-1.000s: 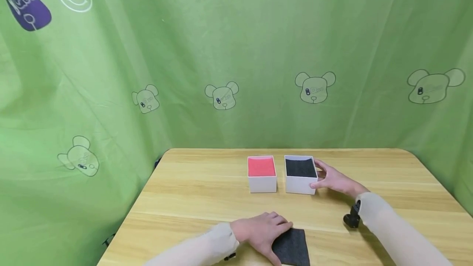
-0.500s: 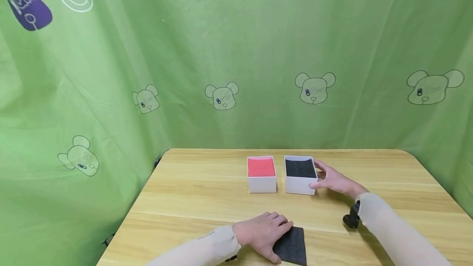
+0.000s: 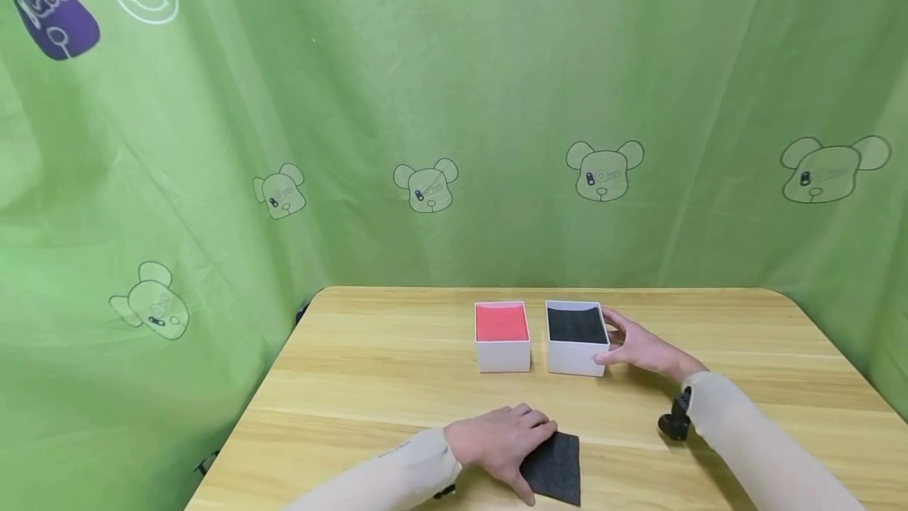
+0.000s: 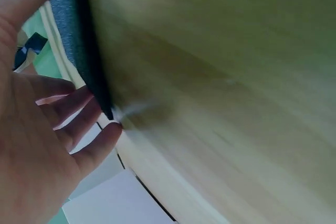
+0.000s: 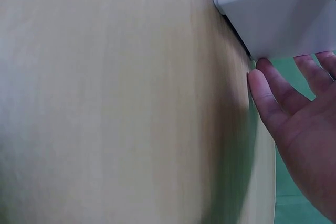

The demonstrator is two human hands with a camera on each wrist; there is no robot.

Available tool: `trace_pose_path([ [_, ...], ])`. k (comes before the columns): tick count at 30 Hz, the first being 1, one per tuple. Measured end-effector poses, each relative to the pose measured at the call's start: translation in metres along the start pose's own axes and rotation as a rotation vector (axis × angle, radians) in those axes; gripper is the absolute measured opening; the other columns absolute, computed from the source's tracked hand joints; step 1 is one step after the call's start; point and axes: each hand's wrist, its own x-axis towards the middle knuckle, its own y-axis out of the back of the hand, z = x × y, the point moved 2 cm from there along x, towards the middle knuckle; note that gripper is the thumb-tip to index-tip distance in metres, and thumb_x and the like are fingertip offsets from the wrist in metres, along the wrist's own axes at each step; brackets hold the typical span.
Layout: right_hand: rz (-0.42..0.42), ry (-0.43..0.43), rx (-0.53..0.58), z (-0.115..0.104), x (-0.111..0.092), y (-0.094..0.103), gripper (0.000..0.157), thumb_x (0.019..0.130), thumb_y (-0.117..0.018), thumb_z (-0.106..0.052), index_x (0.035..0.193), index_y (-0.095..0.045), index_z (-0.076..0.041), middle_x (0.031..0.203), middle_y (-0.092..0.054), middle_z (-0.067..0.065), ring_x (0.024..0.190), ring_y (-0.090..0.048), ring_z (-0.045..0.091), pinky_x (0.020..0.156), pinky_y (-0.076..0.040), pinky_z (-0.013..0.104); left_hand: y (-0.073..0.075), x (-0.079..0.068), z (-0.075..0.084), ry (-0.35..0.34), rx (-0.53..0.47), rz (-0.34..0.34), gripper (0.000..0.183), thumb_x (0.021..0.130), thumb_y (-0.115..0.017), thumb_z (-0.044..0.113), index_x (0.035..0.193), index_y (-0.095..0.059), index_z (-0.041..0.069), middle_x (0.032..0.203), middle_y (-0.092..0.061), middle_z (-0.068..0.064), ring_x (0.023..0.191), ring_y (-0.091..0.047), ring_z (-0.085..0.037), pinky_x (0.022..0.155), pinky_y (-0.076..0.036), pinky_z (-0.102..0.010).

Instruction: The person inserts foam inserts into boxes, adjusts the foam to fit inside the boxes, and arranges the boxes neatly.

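Two open white boxes stand side by side towards the far side of the table. The left box point(image 3: 504, 357) holds a red cloth piece point(image 3: 501, 322). In the right box point(image 3: 576, 359) lies a black cloth piece point(image 3: 577, 325). My right hand point(image 3: 641, 347) grips this box at its right side, thumb at the front corner and fingers behind. Nearer to me, a black cloth square point(image 3: 556, 470) lies on the table. My left hand point(image 3: 500, 446) holds it at its left side, thumb at the near edge and fingers at the far edge; the palm hides its left part.
The wooden table point(image 3: 369, 385) ends at a rounded far edge. Behind it hangs a green curtain point(image 3: 496, 235) with bear prints. A black wrist camera point(image 3: 675, 416) sits under the right forearm, close above the table.
The black cloth square has shifted slightly left and away from me and turned a little, along with my left hand. My right hand stays on the right box.
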Motion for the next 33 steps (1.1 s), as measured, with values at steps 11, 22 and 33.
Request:
trace_pose_path([
  [11,0.009,-0.018,-0.012,0.003,0.001,0.000,0.106,0.077,-0.077,-0.008,0.147,0.000,0.008,0.149,-0.005,0.035,0.127,-0.028,0.055,0.099,-0.036,0.052,0.009,0.008,0.006,0.004,0.045,0.062,0.093,0.074,-0.068,0.057,0.147,-0.031,0.014,0.133,-0.041,0.003,0.114,-0.041,-0.006,0.094,-0.035,-0.016],
  [22,-0.023,0.032,0.059,0.000,0.001,0.001,0.103,0.077,-0.074,-0.001,0.147,0.001,0.008,0.147,-0.007,0.037,0.124,-0.032,0.056,0.091,-0.046,0.034,0.062,0.019,-0.013,0.058,-0.005,0.311,0.095,0.075,-0.067,0.049,0.148,-0.025,0.005,0.144,-0.034,-0.009,0.122,-0.040,-0.012,0.100,-0.030,-0.017],
  [33,-0.050,0.080,0.028,0.005,0.003,0.001,0.097,0.079,-0.073,-0.003,0.148,-0.004,0.006,0.148,-0.012,0.034,0.126,-0.032,0.051,0.090,-0.045,0.026,0.099,0.053,-0.045,0.157,-0.053,0.359,0.092,0.077,-0.067,0.046,0.149,-0.026,0.005,0.144,-0.035,-0.008,0.125,-0.039,-0.015,0.099,-0.034,-0.021],
])
